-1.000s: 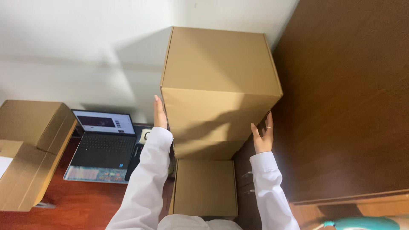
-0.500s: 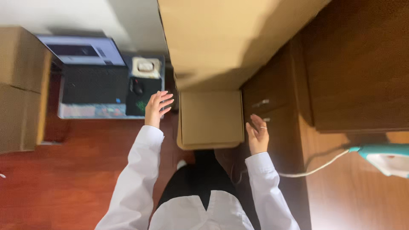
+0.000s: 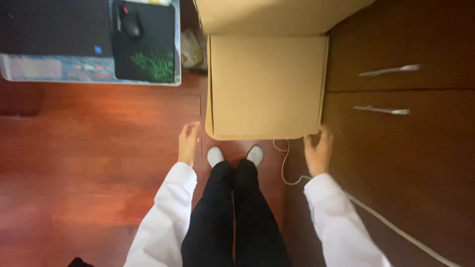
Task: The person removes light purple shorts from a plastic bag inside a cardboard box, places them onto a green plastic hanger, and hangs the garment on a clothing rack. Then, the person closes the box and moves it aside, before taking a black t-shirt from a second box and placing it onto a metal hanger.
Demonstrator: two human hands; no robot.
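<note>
Head view, looking straight down. Item: lower cardboard box (image 3: 267,86), closed, plain brown, standing on the red-brown wooden floor (image 3: 99,163) just ahead of the person's feet in pale socks (image 3: 235,155); a second cardboard box (image 3: 277,15) overlaps its far edge, and whether it rests on the lower one cannot be told. Left hand (image 3: 188,143): empty, fingers loosely spread, near the lower box's near-left corner but apart from it. Right hand (image 3: 318,151): fingers curled and part open, at the near-right corner, touching or almost touching; the blur leaves it unclear. Nothing is gripped by either hand. Adjacent, right: dark wooden cabinet (image 3: 410,148) with two metal drawer handles (image 3: 383,110), close against the box's side. Adjacent, left: a laptop (image 3: 54,29) and a black mouse (image 3: 129,22) on a dark mouse pad (image 3: 146,49). Underfoot: a white cable (image 3: 287,163) looping from the box's near edge past the right hand. Hazards, as judged: the cable could snag a foot or be pinched beneath the box; a lift taken only at the near corners could tip the upper box forward; knuckles of the right hand could scrape the cabinet front in the tight gap.
</note>
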